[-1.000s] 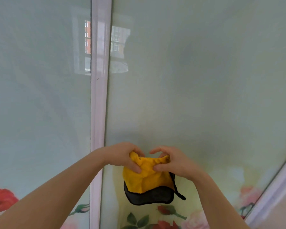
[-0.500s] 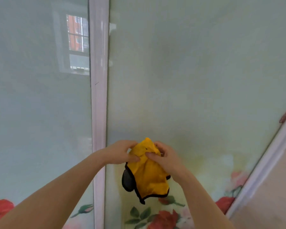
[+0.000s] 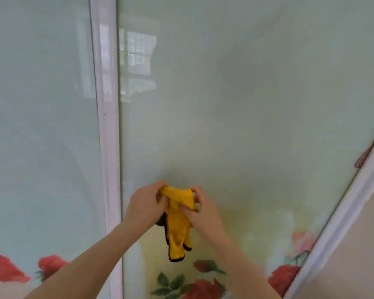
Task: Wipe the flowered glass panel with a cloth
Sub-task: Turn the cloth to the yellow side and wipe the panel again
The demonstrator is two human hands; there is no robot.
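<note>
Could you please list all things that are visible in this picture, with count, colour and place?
cloth: one, yellow with black edging, bunched, held in front of the right glass panel, lower centre.
glass panels: two, pale green, filling most of the view, one on each side of the frame strip.
printed flowers: several, red and pink with green leaves, along the bottom of both panels.
frame strip: one, white, vertical, left of centre.
window reflection: one, pale, upper part of the glass near the strip.
slanted frame: one, white, right edge.
hands: two; left hand and right hand both grip the cloth's top.
</note>
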